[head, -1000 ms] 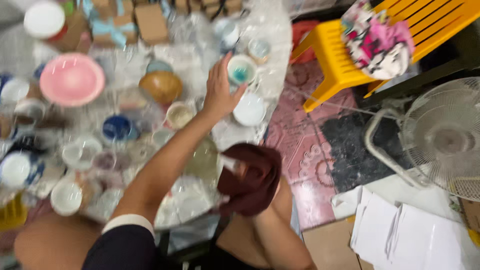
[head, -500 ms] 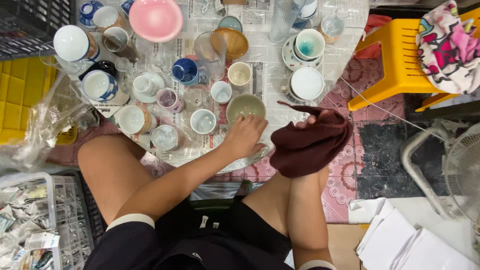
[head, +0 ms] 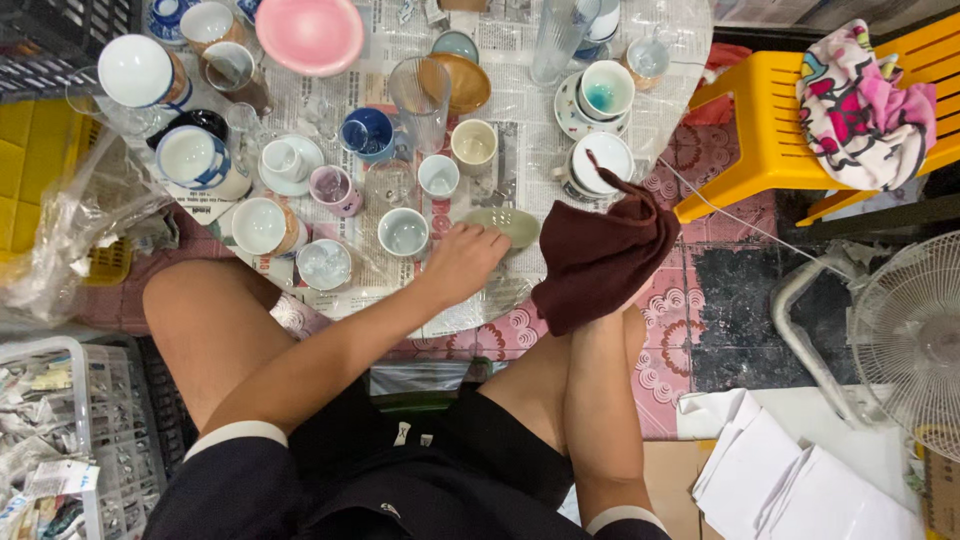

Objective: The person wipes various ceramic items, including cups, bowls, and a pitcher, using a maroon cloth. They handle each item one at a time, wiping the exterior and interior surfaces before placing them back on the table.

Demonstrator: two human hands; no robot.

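Observation:
My left hand reaches over the low table and rests its fingers on the near rim of an olive-green bowl by the table's front edge. My right hand is wrapped in a dark maroon cloth and mostly hidden by it. It is held just right of the bowl. A white cup on a saucer stands behind the cloth. Above that cup sits a white cup with a teal inside. Small cups stand to the left of my left hand.
Newspaper under clear plastic covers the table, which is crowded with cups, a tall glass, a brown bowl and a pink bowl. A yellow chair with a floral cloth stands at the right. A fan and white papers lie nearer.
My left hand pulled back from the teal-lined cup at the far side to the green bowl near me. The view tilted down toward my lap.

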